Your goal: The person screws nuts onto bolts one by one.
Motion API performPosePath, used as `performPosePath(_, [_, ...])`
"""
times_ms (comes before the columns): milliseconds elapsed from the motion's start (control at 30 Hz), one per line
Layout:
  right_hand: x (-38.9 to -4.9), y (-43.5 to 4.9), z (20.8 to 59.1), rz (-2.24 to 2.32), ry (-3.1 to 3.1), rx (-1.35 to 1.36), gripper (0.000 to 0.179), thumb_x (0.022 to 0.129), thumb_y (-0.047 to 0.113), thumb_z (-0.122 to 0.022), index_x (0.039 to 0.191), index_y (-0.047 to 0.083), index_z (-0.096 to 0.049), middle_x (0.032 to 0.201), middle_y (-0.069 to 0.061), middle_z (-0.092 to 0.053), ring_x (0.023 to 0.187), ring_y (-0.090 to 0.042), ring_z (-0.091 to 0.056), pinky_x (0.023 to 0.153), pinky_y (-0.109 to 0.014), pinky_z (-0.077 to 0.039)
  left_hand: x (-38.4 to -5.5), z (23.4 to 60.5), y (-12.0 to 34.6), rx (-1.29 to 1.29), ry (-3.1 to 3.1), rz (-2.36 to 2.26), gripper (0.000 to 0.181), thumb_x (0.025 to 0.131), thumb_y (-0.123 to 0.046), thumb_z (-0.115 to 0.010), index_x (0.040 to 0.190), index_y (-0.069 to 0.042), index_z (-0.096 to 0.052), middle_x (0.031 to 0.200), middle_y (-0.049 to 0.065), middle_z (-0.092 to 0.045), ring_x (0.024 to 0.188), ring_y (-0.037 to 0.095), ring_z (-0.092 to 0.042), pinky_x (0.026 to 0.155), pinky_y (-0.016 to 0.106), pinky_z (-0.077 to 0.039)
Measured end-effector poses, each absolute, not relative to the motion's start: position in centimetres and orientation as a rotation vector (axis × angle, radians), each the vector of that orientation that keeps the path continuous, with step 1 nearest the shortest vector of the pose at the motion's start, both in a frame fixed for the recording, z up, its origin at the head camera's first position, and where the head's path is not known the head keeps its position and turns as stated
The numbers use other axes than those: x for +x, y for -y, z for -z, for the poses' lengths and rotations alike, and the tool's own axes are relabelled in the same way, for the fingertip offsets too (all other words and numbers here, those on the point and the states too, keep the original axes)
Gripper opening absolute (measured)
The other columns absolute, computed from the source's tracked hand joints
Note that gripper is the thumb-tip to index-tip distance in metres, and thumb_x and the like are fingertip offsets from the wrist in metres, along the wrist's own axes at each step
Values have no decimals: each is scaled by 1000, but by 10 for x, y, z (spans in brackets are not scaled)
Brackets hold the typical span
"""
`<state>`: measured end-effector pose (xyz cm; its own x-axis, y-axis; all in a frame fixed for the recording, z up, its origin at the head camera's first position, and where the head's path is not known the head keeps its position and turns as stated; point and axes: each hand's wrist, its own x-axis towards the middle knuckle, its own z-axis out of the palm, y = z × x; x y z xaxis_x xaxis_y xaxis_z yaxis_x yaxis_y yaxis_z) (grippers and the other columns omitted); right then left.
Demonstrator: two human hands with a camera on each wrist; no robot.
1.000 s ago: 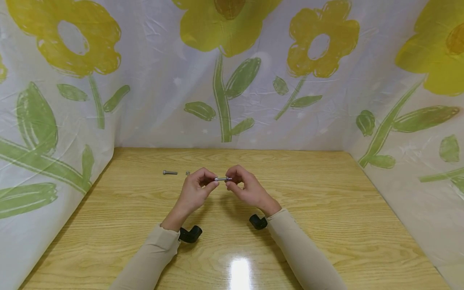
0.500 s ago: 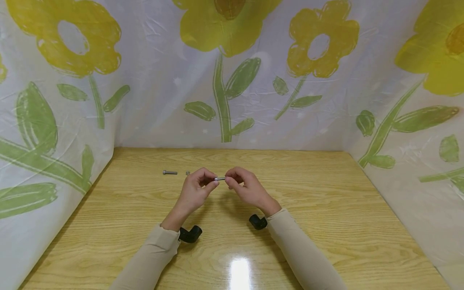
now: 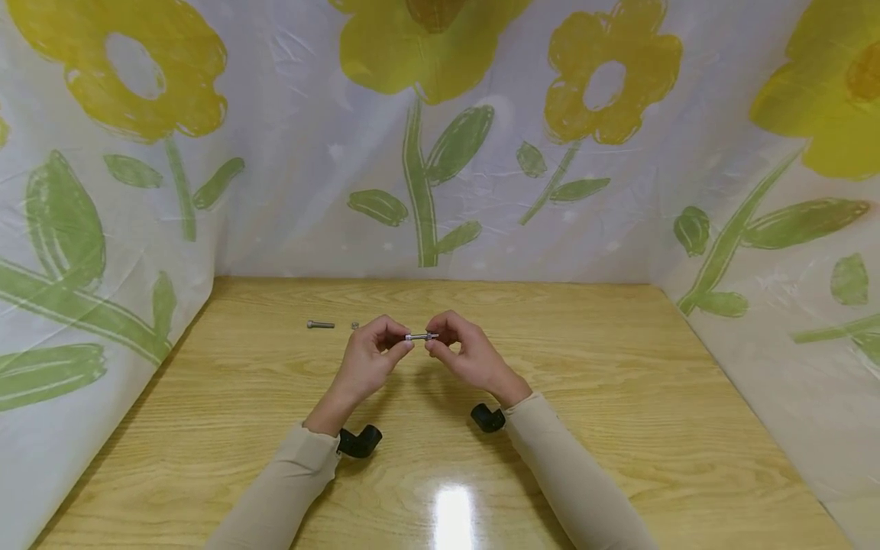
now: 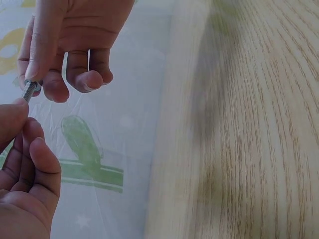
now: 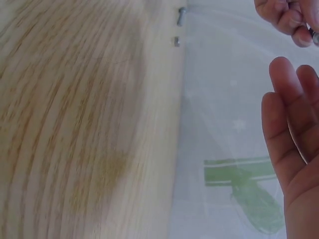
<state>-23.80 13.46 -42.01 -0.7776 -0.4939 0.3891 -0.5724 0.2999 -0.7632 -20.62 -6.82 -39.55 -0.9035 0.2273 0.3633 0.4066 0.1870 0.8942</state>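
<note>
A silver socket-head bolt [image 3: 416,337] is held level above the table, between both hands. My left hand [image 3: 367,357] pinches it by the head, between thumb and forefinger. At the threaded end, my right hand [image 3: 474,357] has thumb and forefinger on a small nut [image 3: 430,336] that sits round the thread. The left wrist view shows the thread [image 4: 29,92] running up to the right thumb, with the nut partly hidden there. The other right fingers stay loosely bent, away from the bolt.
On the table [image 3: 591,428], beyond my left hand, lie a second bolt [image 3: 321,325] and a loose nut [image 3: 354,325]. Flower-printed cloth [image 3: 296,191] walls the back and both sides. A black wrist mount [image 3: 360,441] sticks out below each cuff.
Right thumb and forefinger rolled over the bolt's end, covering it half a second ago, and now lie back with the tip showing again. My left hand keeps its grip on the head.
</note>
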Motion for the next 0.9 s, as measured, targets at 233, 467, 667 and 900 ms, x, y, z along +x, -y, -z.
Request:
performPosePath(233, [-238, -133, 418, -1481, 2526, 961, 17, 101, 22, -49, 99, 9, -61, 91, -4, -62, 81, -24, -63, 68, -41, -48, -207, 396, 69, -628, 2302, 1808, 9, 89, 3, -64, 97, 7, -63, 88, 16, -64, 74, 26, -58, 65, 31, -47])
performPosePath(467, [-221, -130, 393, -1454, 2589, 922, 18, 102, 13, -46, 101, 4, -62, 95, -12, -61, 84, -31, -62, 69, -36, -49, -205, 395, 67, -628, 2290, 1832, 9, 89, 4, -64, 97, 7, -62, 89, 17, -64, 75, 31, -59, 66, 37, -47])
performPosePath(667, [-218, -129, 392, -1477, 2568, 919, 24, 96, 9, -58, 118, 2, -55, 107, -13, -60, 84, -25, -61, 72, -35, -49, -205, 395, 67, -619, 2287, 1837, 8, 90, 4, -63, 97, 6, -62, 88, 17, -63, 75, 30, -58, 67, 37, -47])
performPosePath(900, [-237, -132, 418, -1533, 2501, 978, 13, 99, 15, -54, 110, 9, -55, 95, -4, -61, 81, -24, -64, 69, -36, -51, -205, 395, 68, -604, 2288, 1830, 8, 89, 3, -64, 97, 6, -63, 88, 17, -63, 74, 29, -57, 64, 31, -46])
